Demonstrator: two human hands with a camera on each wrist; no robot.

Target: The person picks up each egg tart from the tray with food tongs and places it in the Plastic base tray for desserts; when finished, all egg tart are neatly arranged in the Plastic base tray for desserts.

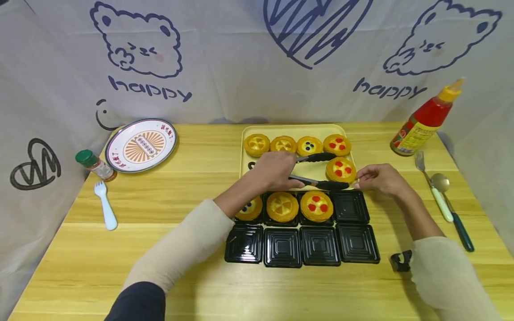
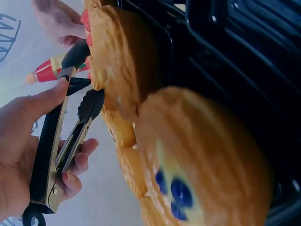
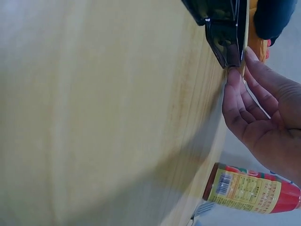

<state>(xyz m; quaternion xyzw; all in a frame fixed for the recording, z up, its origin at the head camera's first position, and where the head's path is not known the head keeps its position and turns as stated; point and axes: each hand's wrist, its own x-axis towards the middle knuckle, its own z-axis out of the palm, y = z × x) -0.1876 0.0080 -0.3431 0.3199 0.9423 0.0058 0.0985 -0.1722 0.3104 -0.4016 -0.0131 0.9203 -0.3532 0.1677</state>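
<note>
My left hand grips a pair of metal tongs with black tips. The tongs' arms stand apart, with the tips on either side of an egg tart topped with red pieces, at the front right of the cream tray. At that tray's right front corner, my right hand pinches the rim between thumb and fingers. Behind the tongs a row of several tarts lines the tray's back. In front, a black compartment tray holds a blueberry tart, an orange-wedge tart and another red-topped tart.
On the right stand a red sauce bottle, a fork and a spoon; a small black object lies near my right sleeve. To the left are a plate, a green-capped shaker and a pale blue fork.
</note>
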